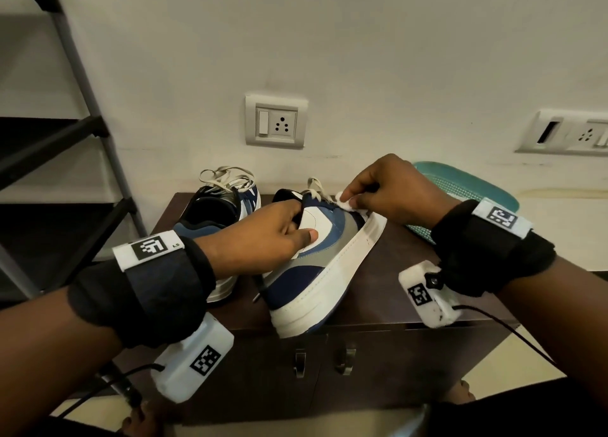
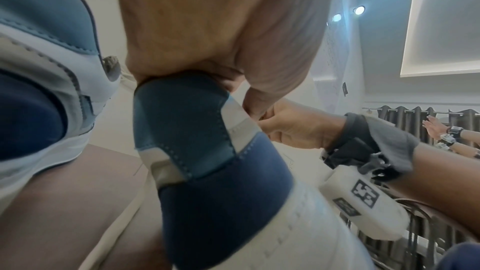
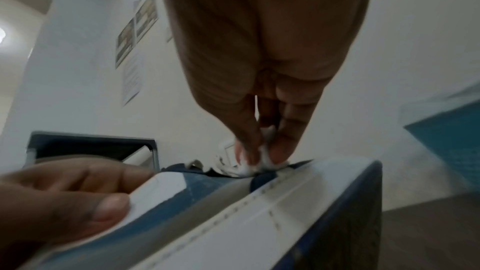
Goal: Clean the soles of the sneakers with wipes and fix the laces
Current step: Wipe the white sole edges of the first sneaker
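Observation:
A blue, grey and white sneaker lies tilted on its side on the dark cabinet top, its white sole edge turned up and to the right. My left hand grips its collar, thumb on the white side panel; the left wrist view shows the heel under my palm. My right hand pinches a small white wipe and presses it on the upper near the toe; in the right wrist view the wipe sits between my fingertips. The second sneaker stands behind, laces loose.
A teal mat lies at the back right of the cabinet. A black and grey shoe rack stands to the left. Wall sockets are behind. The cabinet's front edge and door handles are below the sneaker.

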Available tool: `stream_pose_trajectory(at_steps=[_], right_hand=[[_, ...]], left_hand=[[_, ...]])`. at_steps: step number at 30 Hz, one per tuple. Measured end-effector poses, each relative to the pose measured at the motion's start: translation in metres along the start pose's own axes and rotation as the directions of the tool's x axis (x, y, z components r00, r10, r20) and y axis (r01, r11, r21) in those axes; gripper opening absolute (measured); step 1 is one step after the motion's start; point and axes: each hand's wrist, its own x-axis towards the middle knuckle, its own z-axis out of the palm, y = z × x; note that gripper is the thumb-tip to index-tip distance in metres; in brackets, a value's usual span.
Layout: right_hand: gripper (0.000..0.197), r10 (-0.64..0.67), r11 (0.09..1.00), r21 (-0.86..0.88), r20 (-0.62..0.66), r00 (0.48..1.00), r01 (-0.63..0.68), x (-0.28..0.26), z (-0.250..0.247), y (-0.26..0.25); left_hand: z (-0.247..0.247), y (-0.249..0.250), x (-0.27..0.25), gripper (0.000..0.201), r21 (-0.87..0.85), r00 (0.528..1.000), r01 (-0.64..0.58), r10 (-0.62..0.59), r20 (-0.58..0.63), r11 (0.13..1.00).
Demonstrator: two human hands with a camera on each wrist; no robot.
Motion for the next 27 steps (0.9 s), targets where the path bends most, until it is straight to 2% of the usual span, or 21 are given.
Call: stream_pose_trajectory(at_steps=[2, 6, 12, 16, 18, 19, 21, 22, 27], right_hand=[[0.015, 0.004, 1.0, 0.027, -0.031, 1.0, -0.003, -0.004, 0.0, 0.003], [0.026, 0.024, 0.998, -0.061, -0.167, 0.986, -0.034, -0.008, 0.003, 0.015], [0.017, -0.005, 0.996, 0.085, -0.069, 0.998, 0.01, -0.029, -0.001, 0.018], [0.019, -0.017, 1.0, 0.023, -0.153, 0.988, 0.021, -0.037, 0.007, 0.021], [0.021, -0.048, 0.999, 0.013, -0.128, 0.991, 0.05, -0.042, 0.009, 0.017], [0.019, -0.057, 0.998, 0.03, -0.075, 0.996, 0.059, -0.045, 0.006, 0.016], [0.016, -0.067, 0.988, 0.144, 0.058, 0.996, 0.058, -0.049, -0.004, 0.015], [0.016, -0.071, 0.975, 0.216, 0.084, 0.994, 0.052, -0.051, -0.009, 0.018], [0.014, 0.055, 0.87, 0.494, -0.127, 0.99, 0.015, -0.052, -0.02, 0.036]], left_hand=[[-0.001, -0.002, 0.0, 0.018, -0.012, 1.0, 0.008, -0.008, 0.004, 1.0], [0.0, -0.002, 0.0, 0.015, -0.009, 1.0, 0.005, -0.005, -0.007, 1.0], [-0.001, -0.005, 0.001, 0.018, -0.023, 1.0, 0.016, -0.016, -0.004, 1.0], [0.0, -0.004, 0.001, 0.02, -0.018, 1.0, 0.009, -0.009, -0.002, 1.0], [0.001, -0.003, 0.002, 0.021, -0.008, 1.0, 0.006, -0.006, -0.003, 1.0], [0.001, -0.003, 0.002, 0.021, -0.008, 1.0, 0.002, -0.002, -0.002, 1.0], [0.002, -0.002, 0.002, 0.022, -0.011, 1.0, -0.005, 0.005, 0.0, 1.0], [0.002, -0.002, 0.002, 0.022, -0.016, 1.0, -0.002, 0.002, 0.0, 1.0], [0.001, -0.003, 0.002, 0.023, -0.086, 0.999, 0.024, -0.026, -0.027, 0.996]])
